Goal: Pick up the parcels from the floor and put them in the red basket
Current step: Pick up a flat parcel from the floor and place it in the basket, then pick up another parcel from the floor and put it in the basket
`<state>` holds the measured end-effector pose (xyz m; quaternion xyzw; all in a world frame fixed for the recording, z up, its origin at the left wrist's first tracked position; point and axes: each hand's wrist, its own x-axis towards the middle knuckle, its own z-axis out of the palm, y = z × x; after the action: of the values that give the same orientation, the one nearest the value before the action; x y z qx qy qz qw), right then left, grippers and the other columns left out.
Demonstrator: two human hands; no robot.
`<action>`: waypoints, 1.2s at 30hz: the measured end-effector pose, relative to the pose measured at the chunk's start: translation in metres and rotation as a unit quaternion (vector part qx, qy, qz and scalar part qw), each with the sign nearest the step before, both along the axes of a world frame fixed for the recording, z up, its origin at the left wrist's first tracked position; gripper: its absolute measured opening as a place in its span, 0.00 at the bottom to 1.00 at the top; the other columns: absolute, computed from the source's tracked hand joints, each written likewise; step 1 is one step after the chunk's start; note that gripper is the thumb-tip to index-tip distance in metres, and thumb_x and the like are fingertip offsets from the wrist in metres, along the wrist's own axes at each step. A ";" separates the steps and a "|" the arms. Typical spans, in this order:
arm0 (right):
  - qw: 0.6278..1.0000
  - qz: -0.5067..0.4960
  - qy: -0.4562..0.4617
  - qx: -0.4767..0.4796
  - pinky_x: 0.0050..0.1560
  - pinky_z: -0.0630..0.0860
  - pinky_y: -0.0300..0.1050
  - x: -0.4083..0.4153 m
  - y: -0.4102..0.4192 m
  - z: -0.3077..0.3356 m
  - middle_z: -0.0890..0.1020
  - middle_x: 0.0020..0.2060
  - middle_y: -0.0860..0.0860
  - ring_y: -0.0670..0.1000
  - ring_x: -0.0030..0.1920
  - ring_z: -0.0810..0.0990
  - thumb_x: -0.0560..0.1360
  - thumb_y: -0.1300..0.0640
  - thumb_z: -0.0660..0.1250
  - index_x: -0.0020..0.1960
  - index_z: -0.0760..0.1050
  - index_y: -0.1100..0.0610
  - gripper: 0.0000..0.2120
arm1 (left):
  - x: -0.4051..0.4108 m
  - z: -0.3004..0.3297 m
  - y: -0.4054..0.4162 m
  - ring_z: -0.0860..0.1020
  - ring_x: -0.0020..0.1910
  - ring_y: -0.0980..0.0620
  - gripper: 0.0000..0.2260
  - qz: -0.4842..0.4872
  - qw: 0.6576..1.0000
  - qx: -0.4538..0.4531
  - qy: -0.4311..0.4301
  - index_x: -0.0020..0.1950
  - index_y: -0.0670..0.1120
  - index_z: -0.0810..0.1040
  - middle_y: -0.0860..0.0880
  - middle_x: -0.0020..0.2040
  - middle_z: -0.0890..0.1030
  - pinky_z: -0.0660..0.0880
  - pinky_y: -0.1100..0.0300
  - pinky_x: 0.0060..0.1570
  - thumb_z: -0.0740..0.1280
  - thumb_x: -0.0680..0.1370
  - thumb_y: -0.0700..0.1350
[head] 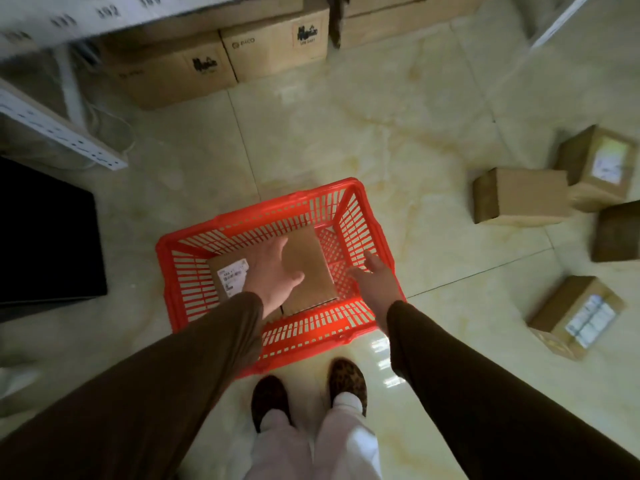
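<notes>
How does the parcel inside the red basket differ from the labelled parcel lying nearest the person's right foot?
The parcel in the basket lies flat inside the red basket; the parcel on the floor sits on bare tile at the right. The basket parcel is partly covered by the left hand; the floor parcel is in full view. The basket parcel's label sits near one end; the floor parcel's covers much of its top. Both are brown cardboard with white labels.

Just one wide-angle head cam here, looking steeply down and forward from standing height, so the red basket (277, 271) sits mid-frame close by, the feet (308, 393) at the bottom edge, and the shelving (62, 133) up top-left.
</notes>
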<state>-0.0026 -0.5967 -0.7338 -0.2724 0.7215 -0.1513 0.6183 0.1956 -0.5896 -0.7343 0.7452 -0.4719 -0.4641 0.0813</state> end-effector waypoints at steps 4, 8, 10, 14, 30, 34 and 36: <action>0.998 -0.032 0.013 -0.050 0.54 0.83 0.57 -0.030 0.008 0.055 0.84 0.56 0.49 0.54 0.49 0.86 0.81 0.52 0.64 0.75 0.69 0.52 0.23 | -0.034 0.059 -0.003 0.61 0.80 0.48 0.36 -0.033 0.999 -0.018 0.001 0.81 0.49 0.62 0.47 0.80 0.64 0.61 0.45 0.77 0.75 0.77 0.47; 0.995 -0.065 0.028 -0.075 0.40 0.75 0.37 -0.072 0.023 0.100 0.78 0.68 0.46 0.39 0.41 0.80 0.81 0.49 0.65 0.80 0.63 0.50 0.29 | -0.078 0.100 -0.003 0.67 0.76 0.46 0.34 -0.091 0.995 -0.032 -0.024 0.78 0.50 0.66 0.47 0.76 0.70 0.66 0.44 0.74 0.76 0.75 0.49; 0.992 -0.077 0.036 -0.090 0.50 0.72 0.39 -0.100 0.029 0.114 0.72 0.75 0.51 0.43 0.47 0.78 0.81 0.50 0.66 0.80 0.64 0.50 0.29 | -0.105 0.115 -0.004 0.73 0.71 0.45 0.33 -0.120 0.992 -0.030 -0.030 0.77 0.51 0.68 0.46 0.72 0.74 0.70 0.43 0.71 0.75 0.75 0.52; 0.988 -0.110 0.047 -0.101 0.66 0.72 0.48 -0.173 0.042 0.132 0.73 0.74 0.52 0.51 0.63 0.78 0.80 0.51 0.66 0.78 0.67 0.50 0.27 | -0.174 0.130 -0.008 0.74 0.70 0.44 0.32 -0.139 0.989 -0.033 -0.036 0.76 0.49 0.69 0.44 0.71 0.76 0.68 0.44 0.71 0.75 0.75 0.51; 0.981 -0.153 0.088 -0.080 0.66 0.75 0.56 -0.423 0.043 0.139 0.77 0.68 0.49 0.53 0.64 0.77 0.81 0.50 0.65 0.75 0.69 0.51 0.24 | -0.409 0.125 -0.005 0.73 0.72 0.46 0.31 -0.102 0.992 0.022 0.074 0.78 0.51 0.65 0.50 0.77 0.70 0.70 0.56 0.67 0.73 0.77 0.50; 0.982 -0.148 0.094 -0.074 0.69 0.72 0.55 -0.455 0.028 0.127 0.77 0.68 0.50 0.55 0.66 0.76 0.80 0.50 0.65 0.75 0.69 0.51 0.24 | -0.447 0.119 -0.022 0.72 0.72 0.49 0.30 -0.105 0.990 0.030 0.085 0.78 0.53 0.65 0.51 0.77 0.70 0.68 0.59 0.63 0.72 0.78 0.50; 0.982 -0.151 0.092 -0.068 0.67 0.72 0.52 -0.472 0.025 0.122 0.77 0.68 0.50 0.54 0.66 0.76 0.80 0.49 0.65 0.75 0.70 0.51 0.24 | -0.467 0.114 -0.026 0.71 0.73 0.50 0.30 -0.111 0.989 0.036 0.086 0.78 0.53 0.64 0.52 0.77 0.69 0.67 0.59 0.64 0.72 0.78 0.50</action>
<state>-0.4743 -0.5721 -0.6119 -0.2139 0.7963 -0.2660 0.4994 -0.2718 -0.6151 -0.6199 0.6480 -0.5258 -0.5495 0.0426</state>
